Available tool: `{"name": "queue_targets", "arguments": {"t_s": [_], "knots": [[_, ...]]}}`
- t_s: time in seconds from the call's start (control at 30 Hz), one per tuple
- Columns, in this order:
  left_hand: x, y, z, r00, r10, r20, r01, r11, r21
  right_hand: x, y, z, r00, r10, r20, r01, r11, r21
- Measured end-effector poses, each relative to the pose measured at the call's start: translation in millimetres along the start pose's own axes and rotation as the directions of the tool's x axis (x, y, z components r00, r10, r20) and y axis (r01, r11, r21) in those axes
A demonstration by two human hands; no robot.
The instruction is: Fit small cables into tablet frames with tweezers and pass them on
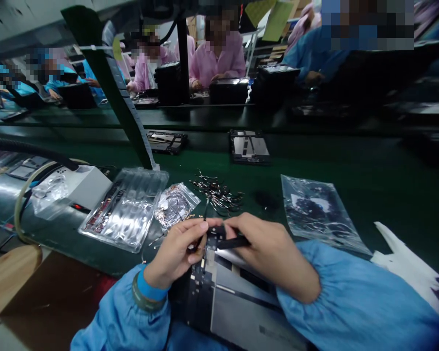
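Observation:
An opened tablet (249, 317) with silver battery panels and a black frame lies in front of me, tilted toward my body. At its upper corner, my left hand (177, 248) is closed, thumb and forefinger pinching a thin black cable (206, 208) that sticks up beyond the fingertips. My right hand (267, 248) is closed around a slim black tool (234, 243) lying across the tablet's corner; its exact kind is unclear. Both sets of fingertips nearly meet there and hide the contact. Just beyond them is a pile of short black cables (217, 192).
A clear plastic tray (142, 209) and a bag of small parts (175, 202) are at left, by a white box (78, 187). On the right are a plastic bag (318, 209) and white paper (406, 263). Opened tablets (250, 146) lie farther back; people sit opposite.

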State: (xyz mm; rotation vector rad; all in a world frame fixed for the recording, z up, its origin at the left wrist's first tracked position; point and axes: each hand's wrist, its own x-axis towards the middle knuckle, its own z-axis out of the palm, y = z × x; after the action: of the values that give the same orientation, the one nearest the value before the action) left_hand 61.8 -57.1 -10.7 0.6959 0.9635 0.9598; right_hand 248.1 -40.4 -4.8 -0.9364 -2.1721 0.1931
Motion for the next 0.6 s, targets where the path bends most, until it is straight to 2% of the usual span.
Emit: {"name": "queue_targets", "arguments": {"t_s": [0.07, 0.13, 0.23, 0.27, 0.3, 0.33, 0.37, 0.43, 0.47, 0.5, 0.53, 0.6], "knots": [[0.5, -2.6, 3.6, 1.000, 0.011, 0.003, -0.011, 1.000, 0.017, 2.2, -1.6, 2.9, 0.998, 0.068, 0.014, -0.069, 0.993, 0.091], [0.9, -6.5, 6.0, 0.999, 0.035, -0.005, -0.034, 0.997, 0.068, 8.4, -3.1, 4.6, 0.969, 0.248, 0.008, -0.243, 0.940, 0.240], [0.8, -12.7, 6.7, 0.998, 0.063, 0.000, -0.062, 0.976, 0.209, 19.5, -6.0, 6.6, 0.868, 0.480, 0.130, -0.479, 0.738, 0.476], [0.4, -14.4, 6.4, 0.994, 0.108, -0.011, -0.101, 0.958, 0.270, 22.0, -7.3, 7.5, 0.847, 0.506, 0.165, -0.511, 0.685, 0.519], [-0.1, -15.6, 5.7, 0.981, 0.190, -0.032, -0.168, 0.926, 0.339, 23.5, -8.8, 8.5, 0.840, 0.517, 0.166, -0.518, 0.670, 0.532], [-1.0, -16.4, 4.9, 0.950, 0.306, -0.063, -0.253, 0.873, 0.417, 23.7, -10.3, 9.6, 0.842, 0.524, 0.131, -0.510, 0.691, 0.512], [-2.0, -16.9, 4.0, 0.892, 0.442, -0.092, -0.342, 0.795, 0.501, 22.9, -11.9, 10.6, 0.856, 0.513, 0.064, -0.481, 0.743, 0.465], [-4.5, -17.1, 2.2, 0.722, 0.682, -0.115, -0.461, 0.598, 0.655, 18.7, -15.3, 12.8, 0.914, 0.396, -0.088, -0.352, 0.882, 0.313], [-5.7, -17.1, 1.5, 0.641, 0.759, -0.111, -0.483, 0.512, 0.710, 15.9, -17.1, 13.9, 0.946, 0.293, -0.140, -0.258, 0.940, 0.221], [-6.8, -17.2, 1.0, 0.580, 0.808, -0.102, -0.490, 0.447, 0.748, 13.0, -18.9, 15.2, 0.970, 0.178, -0.163, -0.158, 0.979, 0.129], [-7.6, -17.5, 0.7, 0.540, 0.837, -0.093, -0.489, 0.401, 0.775, 10.1, -20.8, 16.8, 0.984, 0.066, -0.163, -0.060, 0.997, 0.041], [-8.4, -18.6, 0.7, 0.502, 0.861, -0.077, -0.475, 0.349, 0.808, 5.1, -24.7, 20.9, 0.988, -0.091, -0.121, 0.079, 0.991, -0.104]]}}
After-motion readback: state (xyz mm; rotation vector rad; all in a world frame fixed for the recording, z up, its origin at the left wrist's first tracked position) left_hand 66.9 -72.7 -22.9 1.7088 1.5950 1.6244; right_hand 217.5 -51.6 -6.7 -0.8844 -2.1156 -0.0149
